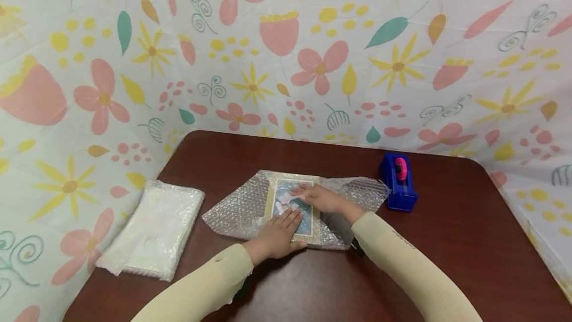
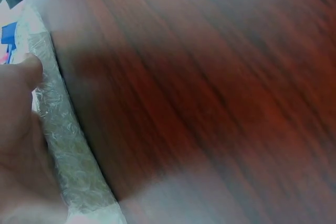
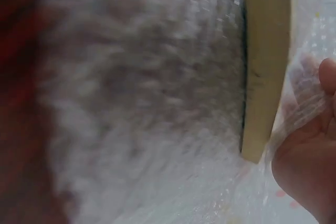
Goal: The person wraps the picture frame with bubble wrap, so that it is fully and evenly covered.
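A picture frame with a light wooden border and a blue picture lies on a spread sheet of bubble wrap. Clear wrap covers its face and near edge. My left hand lies flat across its lower left part, fingers straight, thumb along the near edge. Over the upper right part, my right hand rests with extended fingers pointing left. The wrapped near edge shows beside the left hand in the left wrist view. In the right wrist view, the bare wooden side stands beside the right hand.
A flat parcel in bubble wrap lies on the left of the dark wooden table. Past the wrap's right end stands a blue tape dispenser with a pink reel. A flower-printed curtain hangs behind.
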Demonstrator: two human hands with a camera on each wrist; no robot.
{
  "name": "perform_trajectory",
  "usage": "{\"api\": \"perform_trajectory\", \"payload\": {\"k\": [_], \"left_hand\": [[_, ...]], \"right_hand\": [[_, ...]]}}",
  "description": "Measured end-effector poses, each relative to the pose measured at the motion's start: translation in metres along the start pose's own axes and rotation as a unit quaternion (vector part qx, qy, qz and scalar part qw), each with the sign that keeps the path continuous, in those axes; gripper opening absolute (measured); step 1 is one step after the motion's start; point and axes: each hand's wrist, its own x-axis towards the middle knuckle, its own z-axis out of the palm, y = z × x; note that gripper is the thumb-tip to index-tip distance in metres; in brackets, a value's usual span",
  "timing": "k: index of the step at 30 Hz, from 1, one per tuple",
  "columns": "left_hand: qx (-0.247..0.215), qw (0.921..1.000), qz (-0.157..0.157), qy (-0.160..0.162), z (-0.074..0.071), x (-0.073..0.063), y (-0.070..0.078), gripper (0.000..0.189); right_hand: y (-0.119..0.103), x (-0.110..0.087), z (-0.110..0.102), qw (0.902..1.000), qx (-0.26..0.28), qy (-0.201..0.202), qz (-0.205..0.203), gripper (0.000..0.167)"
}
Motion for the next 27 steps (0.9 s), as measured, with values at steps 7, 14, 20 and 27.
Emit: {"api": "perform_trajectory", "payload": {"k": [7, 14, 20, 27], "left_hand": [[0.007, 1.0, -0.006, 0.002, 0.002, 0.002, 0.0, 0.076], [0.019, 0.9996, -0.022, 0.002, 0.013, 0.008, -0.003, 0.077], [0.03, 0.9993, -0.021, 0.009, 0.012, 0.009, -0.002, 0.075], [-0.024, 0.9993, 0.005, 0.029, 0.006, 0.002, -0.006, 0.069]], "right_hand": [[-0.007, -0.011, 0.018, 0.9876, -0.157, 0.015, -0.002, 0.047], [-0.015, -0.022, 0.03, 0.9763, -0.216, 0.014, -0.007, 0.053], [-0.015, -0.028, 0.031, 0.9748, -0.223, 0.012, -0.001, 0.054], [-0.013, -0.028, 0.036, 0.9773, -0.211, 0.022, 0.001, 0.054]]}}
